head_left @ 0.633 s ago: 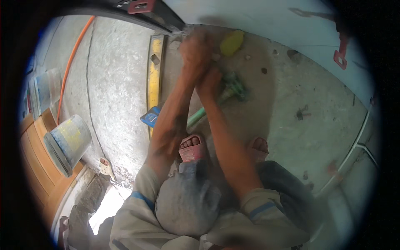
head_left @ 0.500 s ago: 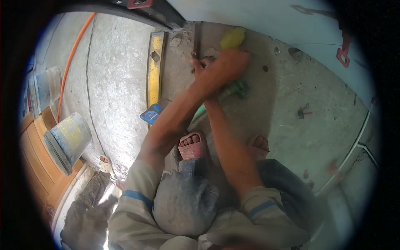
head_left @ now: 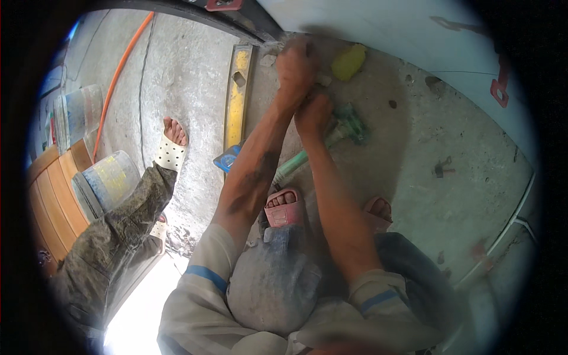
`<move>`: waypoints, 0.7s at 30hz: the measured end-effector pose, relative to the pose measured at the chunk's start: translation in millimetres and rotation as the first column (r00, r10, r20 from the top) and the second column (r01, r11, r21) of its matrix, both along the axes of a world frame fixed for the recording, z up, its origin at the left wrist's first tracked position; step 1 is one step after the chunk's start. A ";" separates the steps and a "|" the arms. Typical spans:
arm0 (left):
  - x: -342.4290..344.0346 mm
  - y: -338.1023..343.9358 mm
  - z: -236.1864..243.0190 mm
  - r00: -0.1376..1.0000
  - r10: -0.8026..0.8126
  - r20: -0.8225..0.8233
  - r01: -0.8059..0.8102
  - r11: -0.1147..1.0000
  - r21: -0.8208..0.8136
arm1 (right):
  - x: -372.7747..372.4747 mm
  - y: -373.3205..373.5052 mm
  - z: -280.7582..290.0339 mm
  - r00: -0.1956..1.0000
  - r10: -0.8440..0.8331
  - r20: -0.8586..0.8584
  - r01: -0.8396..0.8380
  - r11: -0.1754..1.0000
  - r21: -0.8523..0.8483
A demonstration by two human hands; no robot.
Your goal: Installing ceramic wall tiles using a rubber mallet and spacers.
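My left hand [head_left: 296, 66] is closed at the foot of the pale panel, near the dark frame's corner. Whatever it grips is hidden by the fingers. Just nearer to me, my right hand [head_left: 313, 112] is also closed, its knuckles up and its contents out of sight. Beside the right hand a green hammer-like tool [head_left: 337, 133] lies on the floor, its handle slanting toward my pink sandal [head_left: 283, 214]. A yellow lump, perhaps a sponge [head_left: 348, 61], rests right of my left hand.
Left of my arm lie a yellow spirit level [head_left: 237, 106] and a blue tape measure [head_left: 227, 158]. Another person's foot in a cream clog [head_left: 170, 155] stands by a stained bucket [head_left: 112, 180]. An orange hose [head_left: 121, 68] crosses the floor; the pale panel [head_left: 408, 44] bounds the far right.
My left hand has swung left and farther off, uncrossing from my right. My right hand has shifted right and nearer. The other person's leg has come forward at left.
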State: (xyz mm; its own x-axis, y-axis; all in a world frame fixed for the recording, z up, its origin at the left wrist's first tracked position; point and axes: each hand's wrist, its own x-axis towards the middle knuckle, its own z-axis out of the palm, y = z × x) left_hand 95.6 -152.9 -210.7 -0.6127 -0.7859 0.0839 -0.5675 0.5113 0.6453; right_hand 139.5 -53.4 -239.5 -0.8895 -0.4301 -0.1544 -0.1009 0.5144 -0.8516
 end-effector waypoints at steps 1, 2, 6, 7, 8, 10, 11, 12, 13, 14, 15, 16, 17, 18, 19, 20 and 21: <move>-1.2 -3.2 -5.1 0.998 -0.016 -0.065 0.013 0.998 -0.056 | -2.1 0.8 2.8 0.999 0.032 0.039 -0.035 0.997 0.069; -5.4 -3.7 -10.4 0.999 0.011 -0.036 -0.015 0.994 -0.109 | -3.9 1.0 5.0 0.997 0.064 0.039 -0.068 0.991 0.113; -13.6 2.8 -21.9 0.998 0.053 0.040 -0.044 0.980 -0.192 | -5.1 -1.7 6.6 0.998 0.051 0.022 -0.053 0.993 0.108; -13.6 4.2 -22.6 0.999 0.043 0.029 -0.036 0.978 -0.208 | -3.5 -1.6 5.6 1.000 0.026 0.010 -0.027 0.995 0.092; -12.8 5.9 -22.9 0.999 0.037 -0.020 -0.040 0.984 -0.174 | -2.4 -1.8 4.0 1.000 -0.005 0.026 0.001 0.992 0.125; -11.4 7.0 -23.6 0.997 0.032 -0.065 -0.041 0.989 -0.140 | 0.5 -0.6 0.8 0.999 -0.039 0.006 0.039 0.997 0.073; -11.3 6.3 -24.1 0.999 0.042 -0.034 -0.046 0.991 -0.126 | 1.6 -0.2 -0.4 0.998 -0.061 0.009 0.060 0.995 0.075; -10.5 5.9 -24.6 0.998 0.059 0.010 -0.058 0.993 -0.103 | 2.5 1.5 -1.1 0.998 -0.067 0.020 0.066 0.996 0.066; -10.6 5.1 -25.5 0.998 0.060 0.000 -0.060 0.992 -0.115 | 2.5 2.4 -1.4 0.999 -0.030 0.017 0.028 0.994 0.104; -11.7 4.3 -26.3 0.998 0.054 -0.031 -0.058 0.989 -0.139 | 2.5 3.0 -1.3 1.000 0.010 0.004 -0.011 0.989 0.144; -13.2 3.6 -27.2 0.998 0.044 -0.035 -0.048 0.990 -0.134 | 1.8 3.0 -1.0 1.000 0.005 0.015 -0.007 0.990 0.141; -13.6 2.1 -27.6 0.997 0.043 -0.059 -0.052 0.986 -0.157 | 0.9 2.7 -0.3 1.000 0.016 0.023 -0.018 0.993 0.113; -13.9 0.5 -27.5 0.996 0.072 -0.044 -0.077 0.987 -0.143 | -0.2 2.6 0.5 0.999 0.022 0.042 -0.027 0.994 0.102; -14.9 -0.7 -27.3 0.994 0.110 0.021 -0.108 0.989 -0.101 | -1.5 1.2 1.4 0.999 0.018 0.031 -0.020 0.996 0.088; -15.6 -1.5 -26.7 0.995 0.094 -0.027 -0.097 0.987 -0.127 | -2.6 -0.1 2.4 0.997 -0.016 0.069 0.011 0.998 0.069; -16.2 -2.7 -25.7 0.994 0.109 0.013 -0.107 0.988 -0.112 | -3.3 -1.1 3.6 0.991 -0.045 0.124 0.038 0.997 0.064; -16.6 -3.8 -24.3 0.992 0.121 0.046 -0.116 0.988 -0.101 | -3.6 -2.0 5.0 0.992 -0.051 0.112 0.045 0.998 0.052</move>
State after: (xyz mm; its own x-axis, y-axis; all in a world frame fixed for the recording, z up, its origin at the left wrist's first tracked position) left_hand 79.0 -156.7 -235.0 -0.5214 -0.8426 0.1348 -0.6592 0.4980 0.5634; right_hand 135.8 -55.4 -234.5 -0.8845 -0.3769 -0.2749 0.0202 0.5577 -0.8298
